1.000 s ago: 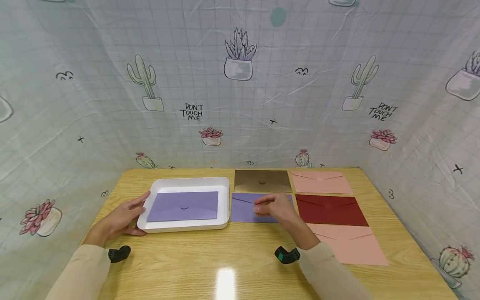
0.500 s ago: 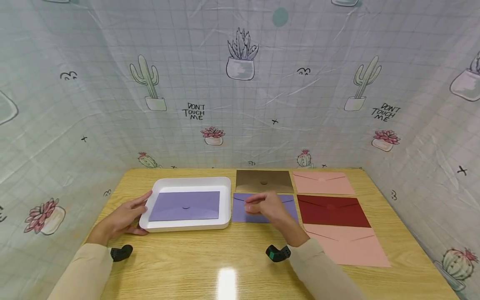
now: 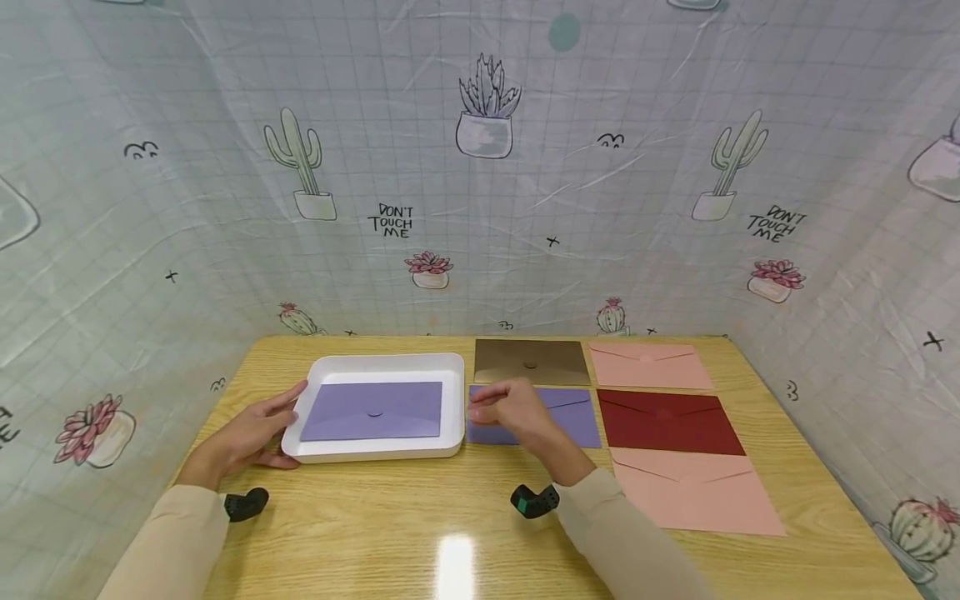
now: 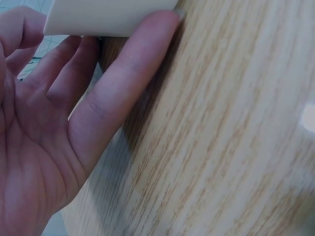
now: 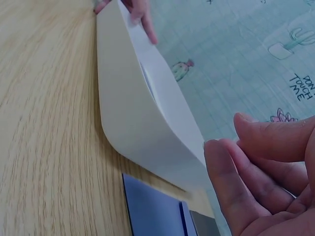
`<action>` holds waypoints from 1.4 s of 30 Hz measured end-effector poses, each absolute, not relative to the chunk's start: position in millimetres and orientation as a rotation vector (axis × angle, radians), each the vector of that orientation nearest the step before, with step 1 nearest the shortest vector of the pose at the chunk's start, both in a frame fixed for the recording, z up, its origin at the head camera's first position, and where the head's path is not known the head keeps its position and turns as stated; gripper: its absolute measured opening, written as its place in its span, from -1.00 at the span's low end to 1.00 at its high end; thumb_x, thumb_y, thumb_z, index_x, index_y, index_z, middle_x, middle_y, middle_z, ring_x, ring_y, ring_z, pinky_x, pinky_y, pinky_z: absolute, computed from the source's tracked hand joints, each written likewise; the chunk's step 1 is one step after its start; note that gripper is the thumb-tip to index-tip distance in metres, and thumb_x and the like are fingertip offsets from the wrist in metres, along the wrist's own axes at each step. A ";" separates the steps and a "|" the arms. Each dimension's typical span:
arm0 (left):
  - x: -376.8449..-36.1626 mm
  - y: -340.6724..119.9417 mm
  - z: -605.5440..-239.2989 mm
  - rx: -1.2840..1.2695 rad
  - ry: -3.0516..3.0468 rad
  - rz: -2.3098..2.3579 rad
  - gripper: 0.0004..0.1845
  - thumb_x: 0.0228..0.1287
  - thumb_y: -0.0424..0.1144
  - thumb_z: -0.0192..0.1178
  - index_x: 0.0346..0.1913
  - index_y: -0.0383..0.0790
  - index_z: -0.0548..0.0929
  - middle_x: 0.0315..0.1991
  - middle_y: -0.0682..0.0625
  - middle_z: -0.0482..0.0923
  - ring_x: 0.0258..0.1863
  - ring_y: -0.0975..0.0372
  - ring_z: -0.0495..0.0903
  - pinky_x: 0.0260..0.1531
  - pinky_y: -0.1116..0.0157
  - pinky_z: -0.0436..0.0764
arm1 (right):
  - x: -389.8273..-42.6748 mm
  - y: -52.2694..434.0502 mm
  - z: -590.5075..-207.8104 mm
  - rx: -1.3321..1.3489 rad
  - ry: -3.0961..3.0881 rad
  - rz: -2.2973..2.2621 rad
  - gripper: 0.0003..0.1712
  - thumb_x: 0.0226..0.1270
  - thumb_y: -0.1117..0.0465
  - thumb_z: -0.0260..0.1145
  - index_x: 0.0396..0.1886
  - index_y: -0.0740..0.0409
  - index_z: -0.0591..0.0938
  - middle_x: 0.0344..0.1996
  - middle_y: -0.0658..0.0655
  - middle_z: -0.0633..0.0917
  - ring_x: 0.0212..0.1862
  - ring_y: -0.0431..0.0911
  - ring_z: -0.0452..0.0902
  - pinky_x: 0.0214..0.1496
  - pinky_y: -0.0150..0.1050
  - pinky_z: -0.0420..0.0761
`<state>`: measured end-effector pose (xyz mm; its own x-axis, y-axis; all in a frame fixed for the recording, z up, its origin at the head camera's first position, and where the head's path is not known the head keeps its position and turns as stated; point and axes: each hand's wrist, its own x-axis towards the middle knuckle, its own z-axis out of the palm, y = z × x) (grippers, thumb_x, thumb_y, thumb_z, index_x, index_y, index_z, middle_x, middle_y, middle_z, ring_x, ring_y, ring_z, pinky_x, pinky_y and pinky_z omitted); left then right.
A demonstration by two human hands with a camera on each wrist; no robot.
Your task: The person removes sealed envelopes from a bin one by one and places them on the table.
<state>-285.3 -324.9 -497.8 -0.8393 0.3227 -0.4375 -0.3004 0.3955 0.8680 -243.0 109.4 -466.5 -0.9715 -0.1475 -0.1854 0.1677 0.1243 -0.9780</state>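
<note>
A purple envelope (image 3: 373, 412) lies flat in the white tray (image 3: 375, 455) on the left of the table. My left hand (image 3: 247, 433) holds the tray's left end; the left wrist view shows a digit pressed along the outer wall. My right hand (image 3: 517, 410) hovers over the left part of a second purple envelope (image 3: 570, 421), beside the tray's right wall. In the right wrist view, the right hand's fingers (image 5: 221, 164) are loosely bent, with a gap to the thumb and nothing between.
Behind the second purple envelope lies a brown envelope (image 3: 532, 362). To the right are a pink envelope (image 3: 652, 367), a dark red envelope (image 3: 670, 422) and a nearer pink envelope (image 3: 693, 492). A printed curtain (image 3: 420, 150) surrounds the wooden table (image 3: 360, 533).
My right hand has moved left across the second purple envelope towards the tray. The left hand stays at the tray, and the view has shifted slightly.
</note>
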 end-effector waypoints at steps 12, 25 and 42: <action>-285.1 -325.0 -496.7 0.023 2.102 1.479 -0.26 0.69 -0.22 -0.14 0.71 0.20 -0.21 0.71 -0.31 -0.35 0.29 -0.07 0.53 -0.09 -0.10 0.79 | -250.4 87.5 -467.4 -0.005 2.089 -1.991 -0.58 0.19 0.54 0.46 0.07 0.56 0.67 -0.20 0.29 0.82 -0.25 -0.14 0.76 -0.08 -0.22 0.81; -285.7 -325.4 -499.8 0.023 2.090 1.499 -0.27 0.70 -0.22 -0.16 0.71 0.22 -0.22 0.71 -0.32 -0.37 0.26 -0.04 0.55 -0.10 -0.11 0.79 | -253.9 71.8 -468.7 -0.051 2.105 -1.959 -0.57 0.19 0.51 0.47 0.08 0.52 0.68 -0.10 0.33 0.81 -0.21 -0.16 0.76 -0.07 -0.29 0.77; -284.1 -325.7 -500.8 0.046 2.090 1.510 -0.27 0.70 -0.22 -0.15 0.71 0.20 -0.22 0.71 -0.34 -0.35 0.24 -0.04 0.57 -0.12 -0.10 0.80 | -258.3 52.8 -471.2 -0.131 2.030 -1.953 -0.44 0.27 0.44 0.45 0.27 0.49 0.57 0.19 0.50 0.66 -0.03 -0.10 0.73 0.09 -0.25 0.74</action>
<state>-284.1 -325.7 -500.8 -0.8450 0.3394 -0.4132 -0.2858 0.3665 0.8854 -258.3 52.8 -471.2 -0.9445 -0.2842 -0.1647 0.1535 0.0614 -0.9862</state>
